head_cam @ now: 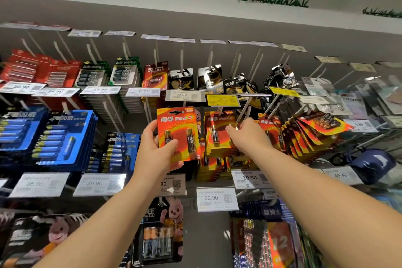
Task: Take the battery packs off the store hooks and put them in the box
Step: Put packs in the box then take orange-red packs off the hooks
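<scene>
Your left hand holds a flat, shiny orange battery pack, and your right hand fingers pinch the next hanging orange pack.

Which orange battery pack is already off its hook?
The orange pack in the left hand; the others hang on hooks, where the right hand reaches.

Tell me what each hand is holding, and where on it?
The left hand grips an orange battery pack by its lower left edge. The right hand reaches the hanging pack; whether it grips is unclear.
</scene>
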Available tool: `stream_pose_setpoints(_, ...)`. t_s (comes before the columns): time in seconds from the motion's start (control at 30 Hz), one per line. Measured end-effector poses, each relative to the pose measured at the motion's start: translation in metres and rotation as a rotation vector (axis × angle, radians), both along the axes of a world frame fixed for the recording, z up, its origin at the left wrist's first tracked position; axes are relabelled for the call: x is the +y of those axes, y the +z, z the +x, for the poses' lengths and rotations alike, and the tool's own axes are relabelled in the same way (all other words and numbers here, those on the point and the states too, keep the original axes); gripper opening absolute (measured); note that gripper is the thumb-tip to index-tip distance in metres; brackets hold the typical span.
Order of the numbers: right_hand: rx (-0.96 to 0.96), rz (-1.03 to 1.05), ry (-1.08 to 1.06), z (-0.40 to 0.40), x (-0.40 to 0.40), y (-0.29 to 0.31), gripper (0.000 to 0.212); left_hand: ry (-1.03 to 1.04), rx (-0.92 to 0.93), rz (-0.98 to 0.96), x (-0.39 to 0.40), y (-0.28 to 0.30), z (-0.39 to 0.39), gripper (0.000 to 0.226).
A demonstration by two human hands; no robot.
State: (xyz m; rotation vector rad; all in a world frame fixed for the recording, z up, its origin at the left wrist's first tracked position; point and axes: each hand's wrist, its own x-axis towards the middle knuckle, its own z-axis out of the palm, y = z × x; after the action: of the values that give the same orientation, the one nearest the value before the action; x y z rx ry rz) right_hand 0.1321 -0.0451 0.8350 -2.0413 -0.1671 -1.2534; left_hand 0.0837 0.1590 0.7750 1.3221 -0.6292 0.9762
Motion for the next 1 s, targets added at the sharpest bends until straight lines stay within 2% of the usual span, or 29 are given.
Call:
stream_pose_setpoints(0.1, -0.165, -0.024, 0.137, -0.016, 0.004, -0.004, 0.039, -0.026, 0.009, -0.036, -0.003, -0.002, 0.001, 0.062)
stream_pose_setpoints(0.2, -0.225, -0.216, 0.286, -0.036, 0.019, -0.011, 0.031, -0.025, 0.015, -0.050, -0.009, -0.003, 0.003, 0.059)
stream_pose_setpoints(0.27, -0.129, -0.343, 0.348, -0.047, 0.029, -0.013, 0.036, -0.028, 0.026, -0.041, -0.014, -0.003, 0.004, 0.058)
stream_pose_setpoints(0.37, 0.101, -0.400, 0.510, -0.057, 0.035, -0.016, 0.017, -0.042, 0.048, -0.025, -0.020, -0.002, 0.004, 0.060)
stream_pose_setpoints(0.47, 0.143, -0.275, 0.608, -0.051, 0.036, -0.014, 0.011, -0.043, 0.052, -0.022, -0.023, -0.001, 0.003, 0.062)
stream_pose_setpoints(0.57, 0.158, -0.087, 0.620, -0.043, 0.031, -0.009, 0.038, -0.042, 0.069, 0.002, -0.025, 0.002, 0.001, 0.067)
stream_pose_setpoints(0.67, 0.126, 0.116, 0.661, -0.041, 0.017, -0.004, 0.012, -0.063, 0.103, 0.015, -0.024, 0.005, 0.001, 0.071)
stream_pose_setpoints(0.7, 0.122, 0.163, 0.648, -0.040, 0.011, -0.001, 0.011, -0.064, 0.112, 0.017, -0.023, 0.006, 0.001, 0.071)
stream_pose_setpoints(0.87, 0.188, 0.211, 0.593, -0.036, -0.002, 0.003, 0.018, -0.051, 0.118, 0.042, -0.018, 0.006, -0.001, 0.060)
stream_pose_setpoints(0.93, 0.214, 0.167, 0.604, -0.035, -0.005, 0.006, 0.027, -0.056, 0.118, 0.038, -0.016, 0.005, -0.001, 0.055)
stream_pose_setpoints(1.0, 0.233, 0.062, 0.632, -0.034, -0.008, 0.006, 0.021, -0.059, 0.120, 0.032, -0.014, 0.005, -0.001, 0.051)
